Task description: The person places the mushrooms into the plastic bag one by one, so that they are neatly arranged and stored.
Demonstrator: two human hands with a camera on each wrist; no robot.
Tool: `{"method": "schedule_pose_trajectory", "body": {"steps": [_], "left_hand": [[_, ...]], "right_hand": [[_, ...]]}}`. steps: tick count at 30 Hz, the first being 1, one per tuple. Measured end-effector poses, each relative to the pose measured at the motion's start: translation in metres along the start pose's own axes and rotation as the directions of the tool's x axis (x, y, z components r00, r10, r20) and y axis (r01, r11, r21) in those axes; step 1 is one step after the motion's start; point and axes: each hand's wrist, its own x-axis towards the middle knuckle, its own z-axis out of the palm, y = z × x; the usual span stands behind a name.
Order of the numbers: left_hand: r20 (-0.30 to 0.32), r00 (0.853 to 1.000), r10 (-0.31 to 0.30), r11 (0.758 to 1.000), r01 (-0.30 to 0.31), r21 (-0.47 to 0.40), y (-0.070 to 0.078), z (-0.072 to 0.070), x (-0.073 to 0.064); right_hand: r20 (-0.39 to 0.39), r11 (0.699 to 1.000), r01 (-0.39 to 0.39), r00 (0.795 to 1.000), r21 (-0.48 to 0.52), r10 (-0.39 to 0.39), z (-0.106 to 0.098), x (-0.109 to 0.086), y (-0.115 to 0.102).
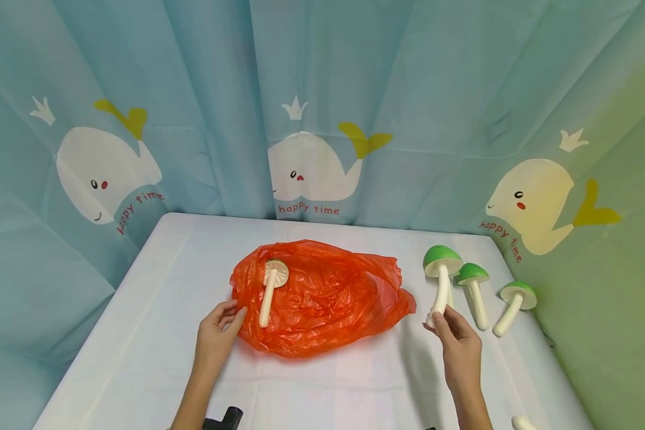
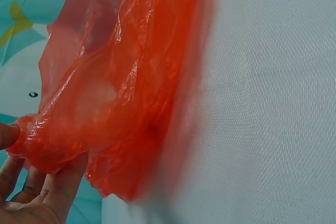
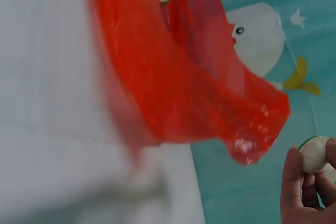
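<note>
White table (image 1: 161,269), whale curtain (image 1: 435,89) behind: both hands busy!

Right hand (image 1: 458,343) pinches a green-capped mushroom (image 1: 443,288) by its stem, right of centre; left hand (image 1: 217,334) grips the red bag (image 1: 333,298), left of centre, a second mushroom (image 1: 269,295) lying against its plastic.

Over my remote feed, I see the red bag (image 3: 163,82) partly blurred (right wrist view) and a pale object (image 1: 524,423) edge-cropped (head view).
</note>
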Motion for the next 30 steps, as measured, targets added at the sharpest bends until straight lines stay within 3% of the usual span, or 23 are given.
{"method": "schedule_pose_trajectory", "body": {"steps": [2,5,17,24,30], "left_hand": [[0.000,1.000,-0.003,1.000,0.003,-0.003,0.000,0.000,0.000],[0.006,1.000,-0.002,1.000,0.002,-0.007,0.000,0.000,-0.001],[0.006,1.000,0.003,1.000,-0.003,-0.023,0.001,0.000,-0.002],[-0.004,1.000,0.015,1.000,-0.015,-0.023,0.001,0.000,-0.002],[-0.006,1.000,0.026,1.000,-0.026,-0.010,0.000,0.001,-0.001]], "right_hand": [[-0.016,1.000,-0.025,1.000,-0.007,0.025,0.014,-0.005,-0.019],[-0.018,1.000,-0.028,0.999,0.012,0.028,0.026,-0.008,-0.031],[0.056,0.995,0.056,0.997,-0.081,-0.051,0.053,-0.013,-0.046],[0.161,0.988,0.103,0.983,-0.115,-0.084,0.077,-0.023,-0.051],[0.297,0.993,0.095,0.952,-0.073,-0.069,0.103,-0.035,-0.045]]}}
